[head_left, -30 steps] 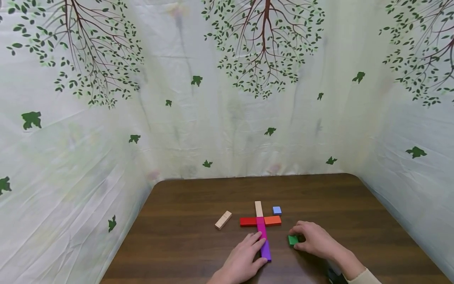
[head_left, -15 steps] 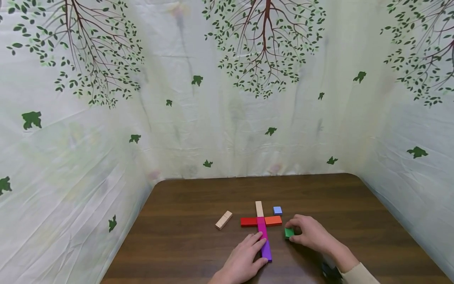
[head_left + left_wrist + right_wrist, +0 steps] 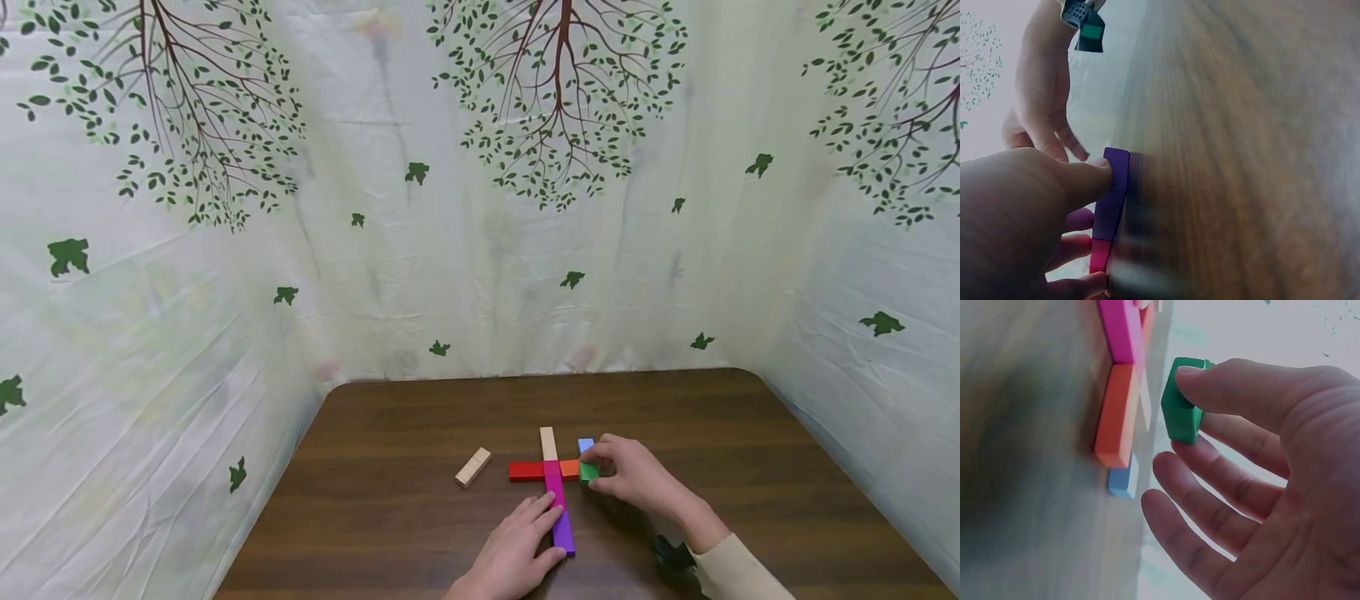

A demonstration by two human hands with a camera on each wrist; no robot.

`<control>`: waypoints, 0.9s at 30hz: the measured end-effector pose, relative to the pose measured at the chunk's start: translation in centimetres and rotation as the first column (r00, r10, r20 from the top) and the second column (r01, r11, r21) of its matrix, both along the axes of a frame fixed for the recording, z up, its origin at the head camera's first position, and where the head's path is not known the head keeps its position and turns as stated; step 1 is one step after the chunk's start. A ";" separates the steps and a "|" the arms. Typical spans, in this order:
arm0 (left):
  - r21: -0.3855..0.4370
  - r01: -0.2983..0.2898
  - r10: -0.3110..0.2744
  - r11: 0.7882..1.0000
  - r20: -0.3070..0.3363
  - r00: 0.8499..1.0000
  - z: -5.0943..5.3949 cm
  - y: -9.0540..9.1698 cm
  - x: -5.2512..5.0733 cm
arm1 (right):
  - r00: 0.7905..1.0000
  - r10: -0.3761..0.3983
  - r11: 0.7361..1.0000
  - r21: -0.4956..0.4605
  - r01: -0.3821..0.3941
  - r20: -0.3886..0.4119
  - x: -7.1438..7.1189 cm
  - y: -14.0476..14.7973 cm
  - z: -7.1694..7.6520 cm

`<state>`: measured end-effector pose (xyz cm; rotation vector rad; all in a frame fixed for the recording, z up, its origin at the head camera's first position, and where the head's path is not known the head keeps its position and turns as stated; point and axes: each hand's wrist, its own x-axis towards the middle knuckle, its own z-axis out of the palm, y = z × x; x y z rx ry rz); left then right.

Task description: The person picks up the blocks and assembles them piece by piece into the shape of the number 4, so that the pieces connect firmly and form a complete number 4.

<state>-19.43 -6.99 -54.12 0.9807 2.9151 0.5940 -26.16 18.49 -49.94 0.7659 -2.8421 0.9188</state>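
My right hand (image 3: 637, 477) pinches a squat, smooth green block (image 3: 1179, 422) above the right end of the flat-sided orange block (image 3: 1116, 415). My left hand (image 3: 510, 542), fingers relaxed, rests against the square-edged magenta block (image 3: 553, 479) and purple block (image 3: 563, 537). Dark grained wood leaves room rightward to the table's (image 3: 795, 500) edge.
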 end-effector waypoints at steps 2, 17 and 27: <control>0.003 -0.002 0.002 1.000 -0.001 1.000 -0.1 0.0 0.0 | 1.000 0.013 1.000 -0.026 -0.013 -0.003 -0.3 -0.5 0.2; 0.028 0.021 -0.019 0.999 -0.085 0.996 -0.4 -0.1 0.1 | 0.994 0.111 0.982 -0.151 -0.110 -0.003 -2.4 -4.7 1.4; 0.020 0.022 -0.021 1.000 -0.043 0.999 -0.8 -0.3 -0.1 | 0.990 0.141 0.978 -0.157 -0.138 0.004 -3.6 -7.3 1.4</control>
